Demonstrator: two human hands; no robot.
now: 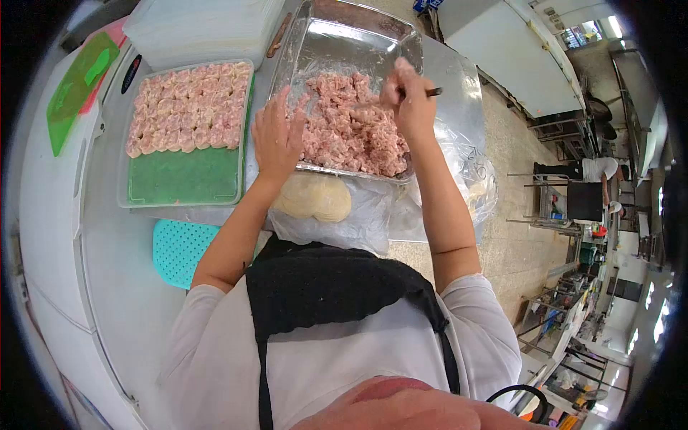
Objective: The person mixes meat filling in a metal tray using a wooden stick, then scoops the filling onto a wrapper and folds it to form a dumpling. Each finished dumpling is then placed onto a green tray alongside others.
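Holding a dark-ended tool (434, 92) over coarse pink mince (351, 132)

Seeing first the smooth grey metal table (462, 79), then the deep, shiny rectangular pan (344, 39) with rounded corners and smeared inner walls. Noting a clear-walled container (183, 179) to its left, showing a flat green base and tight rows of small, rounded, pale-pink filled pieces (188, 107) with cream edges. Finding the mince soft, clumped and moist, heaping across the near part of the pan and leaving the far end mostly bare. Marking a turquoise basket (183, 251), punched with small holes, below the container. Observing thin, crinkled plastic (351, 233) just below the pan, holding pale, floury-looking dough rounds (313, 197) in overlapping stacks.

Spreading the fingers of the left hand (278, 136) somewhat apart at the pan's left rim, with mince just to their right. Curling the fingers of the right hand (412, 100) together around the tool, above the right side of the pan, with mince below and to the left.

Losing the tool's far end in blur; being unable to tell its shape or whether touching the mince. Blurring also at the right fingertips. Seeing the dough rounds partly hidden by the left wrist and plastic.
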